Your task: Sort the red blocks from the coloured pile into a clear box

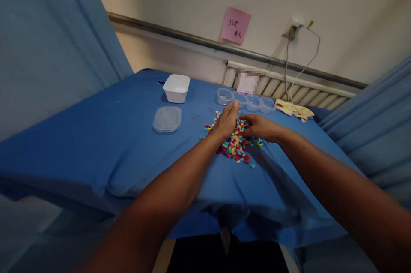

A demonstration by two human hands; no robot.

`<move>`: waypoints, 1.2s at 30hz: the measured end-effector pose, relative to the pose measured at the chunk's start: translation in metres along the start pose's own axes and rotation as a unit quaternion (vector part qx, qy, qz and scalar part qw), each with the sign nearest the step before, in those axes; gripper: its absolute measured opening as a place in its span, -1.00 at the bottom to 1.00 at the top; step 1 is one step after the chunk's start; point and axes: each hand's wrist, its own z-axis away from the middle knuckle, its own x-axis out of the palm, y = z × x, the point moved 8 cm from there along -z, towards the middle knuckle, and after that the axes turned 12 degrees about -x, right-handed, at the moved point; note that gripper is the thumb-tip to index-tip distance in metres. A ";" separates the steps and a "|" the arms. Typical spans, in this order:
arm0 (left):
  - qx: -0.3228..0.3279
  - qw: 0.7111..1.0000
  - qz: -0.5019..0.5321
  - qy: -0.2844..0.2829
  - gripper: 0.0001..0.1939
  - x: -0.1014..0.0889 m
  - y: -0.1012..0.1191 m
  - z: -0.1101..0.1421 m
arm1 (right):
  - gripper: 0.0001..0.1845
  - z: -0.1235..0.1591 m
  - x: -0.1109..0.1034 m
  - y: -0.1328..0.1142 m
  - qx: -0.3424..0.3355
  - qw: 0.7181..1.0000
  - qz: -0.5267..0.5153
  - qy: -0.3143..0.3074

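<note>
A smooth blue cloth [80,136] covers the table, with folds along its near side. On it, in front of the person, lies a spread-out heap of tiny plastic pieces [236,144] in red, yellow, green and blue. The person's left hand [228,119] stands on its side at the heap. Its fingers look straight and close together, but one cannot tell if they grip anything. The right hand [261,128] reaches in from the other side. Its fingers are bent down at the pieces; whether they pinch one cannot be told.

Off to the left is a flat, square, clear plastic lid [167,119]. Behind it stands a white plastic box [176,91]. Past the heap, four little clear plastic tubs [254,103] sit in a row. A pale yellow cloth [293,110] lies just beside the last one. A pink paper square [236,25] is on the wall.
</note>
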 end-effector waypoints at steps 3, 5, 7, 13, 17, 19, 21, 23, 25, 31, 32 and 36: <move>0.017 0.998 0.058 -0.018 -0.21 0.004 0.007 0.005 | -0.36 -0.005 -0.008 -0.010 -0.020 0.999 -0.039 0.022; 0.021 0.994 0.095 -0.044 -0.19 0.006 0.008 0.004 | -0.35 -0.010 -0.017 -0.017 -0.038 0.996 -0.062 0.044; 0.031 0.988 0.136 -0.065 -0.20 0.004 0.009 0.001 | -0.35 -0.016 -0.022 -0.026 -0.063 0.994 -0.077 0.049; -0.026 0.967 0.253 -0.008 -0.16 -0.034 -0.003 -0.018 | -0.36 -0.012 -0.013 -0.074 -0.143 0.989 0.002 0.027; -0.081 0.970 0.226 0.047 -0.14 -0.060 -0.019 -0.027 | -0.54 0.009 0.031 -0.129 -0.301 0.943 0.140 -0.008; -0.093 0.973 0.199 0.065 -0.13 -0.070 -0.025 -0.029 | -0.54 0.016 0.057 -0.142 -0.345 0.918 0.194 -0.028; -0.098 0.975 0.184 0.076 -0.14 -0.078 -0.030 -0.032 | -0.47 0.016 0.076 -0.143 -0.362 0.902 0.234 -0.035; -0.108 0.974 0.180 0.084 -0.14 -0.083 -0.035 -0.034 | -0.49 0.012 0.086 -0.139 -0.375 0.889 0.261 -0.038; -0.115 0.974 0.173 0.089 -0.14 -0.083 -0.040 -0.035 | -0.59 0.007 0.087 -0.130 -0.383 0.878 0.285 -0.037; -0.098 0.986 0.125 0.056 -0.16 -0.064 -0.040 -0.033 | -0.66 -0.013 0.061 -0.097 -0.345 0.882 0.319 -0.036; -0.096 0.987 0.117 0.052 -0.16 -0.062 -0.040 -0.033 | -0.64 -0.017 0.055 -0.090 -0.332 0.888 0.315 -0.040; -0.083 0.990 0.098 0.057 -0.16 -0.060 -0.040 -0.033 | -0.49 -0.028 0.037 -0.061 -0.298 0.918 0.259 -0.038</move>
